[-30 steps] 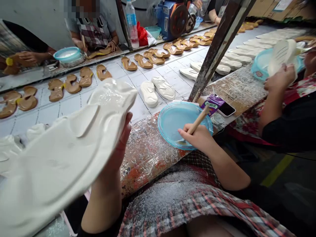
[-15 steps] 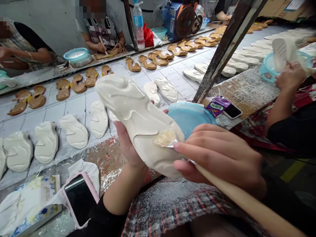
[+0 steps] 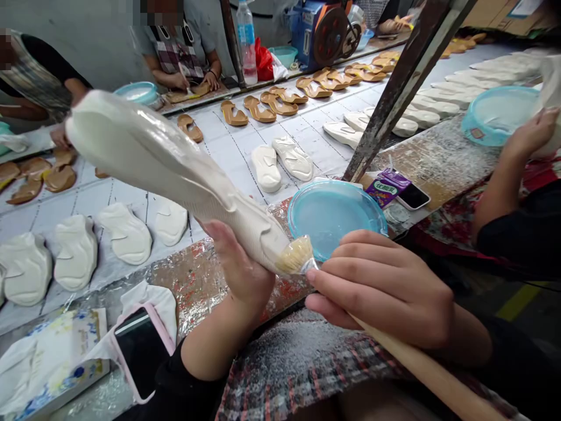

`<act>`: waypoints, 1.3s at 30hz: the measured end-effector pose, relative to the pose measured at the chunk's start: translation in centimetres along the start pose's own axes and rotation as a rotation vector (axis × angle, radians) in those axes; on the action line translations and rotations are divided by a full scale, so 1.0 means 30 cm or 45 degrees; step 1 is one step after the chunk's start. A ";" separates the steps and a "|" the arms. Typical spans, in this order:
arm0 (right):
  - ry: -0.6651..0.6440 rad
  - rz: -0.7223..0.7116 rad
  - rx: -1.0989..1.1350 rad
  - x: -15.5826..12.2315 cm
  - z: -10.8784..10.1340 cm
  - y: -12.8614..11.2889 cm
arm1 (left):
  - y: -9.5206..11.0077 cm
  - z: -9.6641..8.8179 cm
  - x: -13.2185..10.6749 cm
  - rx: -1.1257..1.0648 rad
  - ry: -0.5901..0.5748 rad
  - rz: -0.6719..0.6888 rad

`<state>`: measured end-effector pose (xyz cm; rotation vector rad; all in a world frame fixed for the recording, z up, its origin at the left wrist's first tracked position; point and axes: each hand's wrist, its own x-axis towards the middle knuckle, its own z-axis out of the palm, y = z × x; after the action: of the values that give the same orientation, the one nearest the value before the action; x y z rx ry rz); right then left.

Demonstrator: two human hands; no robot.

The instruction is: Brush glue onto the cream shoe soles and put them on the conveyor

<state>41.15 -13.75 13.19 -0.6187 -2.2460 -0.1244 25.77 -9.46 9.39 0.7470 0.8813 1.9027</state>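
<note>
My left hand (image 3: 239,266) grips a long white shoe sole (image 3: 166,164) from below, holding it tilted so its far end rises to the upper left. My right hand (image 3: 385,289) is closed on a wooden-handled brush (image 3: 394,345), whose pale bristles (image 3: 295,256) touch the sole's near end. A blue plastic dish (image 3: 335,213) sits on the foil-wrapped bench just behind the brush.
White soles (image 3: 280,161) and tan soles (image 3: 263,108) lie in rows on the belt. A pink-cased phone (image 3: 140,351) and a tissue pack (image 3: 52,362) rest at lower left. A slanted metal post (image 3: 394,88) stands ahead. Other people work across the belt and at my right.
The sole has tilted up and swung left, its far end now higher. The brush has slid down to the sole's near end.
</note>
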 end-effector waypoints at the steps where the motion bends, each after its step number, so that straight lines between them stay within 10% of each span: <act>1: -0.011 -0.009 -0.004 -0.011 0.005 0.003 | 0.001 0.007 0.008 -0.045 0.040 0.023; 13: -0.021 -0.023 -0.136 -0.067 0.052 0.067 | -0.039 -0.022 0.129 -0.218 0.165 0.096; 22: 0.130 0.116 0.313 0.023 0.002 0.127 | 0.019 -0.082 0.070 -0.331 -0.481 -0.403; 39: 0.368 0.164 0.636 -0.005 0.068 0.040 | -0.003 -0.061 0.079 -0.287 -0.342 -0.476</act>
<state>40.44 -12.19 11.55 -0.4361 -1.8517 0.3791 23.36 -7.82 8.63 0.6317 0.5789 1.4980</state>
